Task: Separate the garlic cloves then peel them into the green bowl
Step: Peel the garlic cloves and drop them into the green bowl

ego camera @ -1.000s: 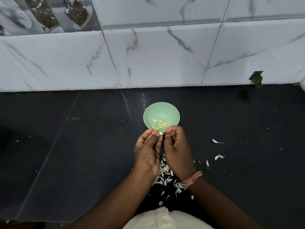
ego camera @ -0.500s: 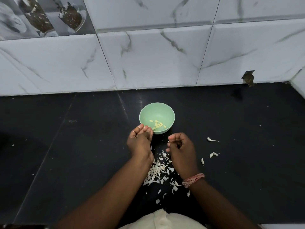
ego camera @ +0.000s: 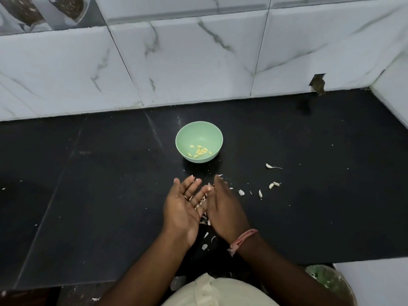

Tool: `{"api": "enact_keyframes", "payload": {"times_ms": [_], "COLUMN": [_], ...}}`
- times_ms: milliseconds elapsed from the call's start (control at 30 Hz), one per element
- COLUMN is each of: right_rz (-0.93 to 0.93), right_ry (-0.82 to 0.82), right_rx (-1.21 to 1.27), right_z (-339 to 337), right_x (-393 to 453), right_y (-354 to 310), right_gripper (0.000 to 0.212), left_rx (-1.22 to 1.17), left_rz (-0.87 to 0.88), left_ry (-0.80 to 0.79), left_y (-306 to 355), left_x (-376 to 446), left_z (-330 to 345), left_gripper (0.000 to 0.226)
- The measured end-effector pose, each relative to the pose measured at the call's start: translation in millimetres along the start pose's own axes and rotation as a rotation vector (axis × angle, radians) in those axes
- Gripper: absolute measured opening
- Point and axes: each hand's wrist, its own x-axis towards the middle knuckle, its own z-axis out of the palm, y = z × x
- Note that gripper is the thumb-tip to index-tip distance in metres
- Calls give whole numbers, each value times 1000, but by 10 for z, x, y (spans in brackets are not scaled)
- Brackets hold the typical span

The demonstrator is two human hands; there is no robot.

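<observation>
The green bowl (ego camera: 199,135) stands on the black counter and holds several peeled yellowish garlic cloves (ego camera: 200,150). In front of it my left hand (ego camera: 184,207) lies palm up with straight fingers. My right hand (ego camera: 225,208) is blurred, flat and edge-on against the left fingers, over the pile of white garlic skins (ego camera: 204,220). Neither hand holds a clove. Several unpeeled cloves lie to the right: one with a long tail (ego camera: 269,166), a pair (ego camera: 273,184), and others (ego camera: 260,193) nearer the hands.
The black counter (ego camera: 110,184) ends at a white marble-tiled wall (ego camera: 176,67) behind and a side wall at the far right. Skin scraps are scattered near the counter's front edge (ego camera: 205,246). A pink thread band (ego camera: 242,238) circles my right wrist.
Both hands left the bowl's rim and drew back toward me. They opened flat, and the right hand now brushes against the left over the skins. The camera shifted right.
</observation>
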Motion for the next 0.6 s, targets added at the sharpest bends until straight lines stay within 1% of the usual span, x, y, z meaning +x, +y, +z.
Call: {"api": "enact_keyframes", "payload": {"times_ms": [33, 67, 167, 200, 233, 267, 333, 400, 467, 500, 567, 600], "right_rz": [41, 14, -288, -327, -309, -249, -137, -139, -213, -265, -328, -304], "right_ry": [36, 49, -28, -54, -58, -32, 85, 143, 82, 30, -73, -103], "right_rx": [35, 69, 111, 78, 31, -13, -33, 52, 200, 236, 166, 73], "right_z": [-31, -64, -38, -6, 1, -16, -110, -193, -226, -232, -212, -211], "right_x": [-2, -32, -228, -258, -240, -205, -135, -125, -220, -281, -323, -311], "right_y": [-15, -66, -234, -217, -171, -99, -75, -222, -420, -451, -315, -173], "right_gripper": [61, 59, 55, 55, 57, 59, 61, 59, 52, 50, 55, 59], "left_rx": [14, 44, 97, 96, 87, 75, 36, 51, 55, 48, 41, 34], "left_rz": [-6, -25, -98, -100, -91, -64, 7, 31, -35, -75, -136, -151], "left_ry": [15, 18, -56, -95, -139, -162, -172, -148, -156, -164, -169, -177], "left_y": [1, -5, -11, -8, 1, -3, 2, -24, -57, -58, -17, -12], "left_x": [-11, -22, -98, -123, -147, -166, -175, -168, -162, -157, -160, -164], "left_z": [5, 11, 62, 66, 57, 58, 49, 89, 139, 164, 197, 225], "left_gripper": [58, 60, 71, 76, 81, 83, 70, 58, 56, 58, 68, 73]}}
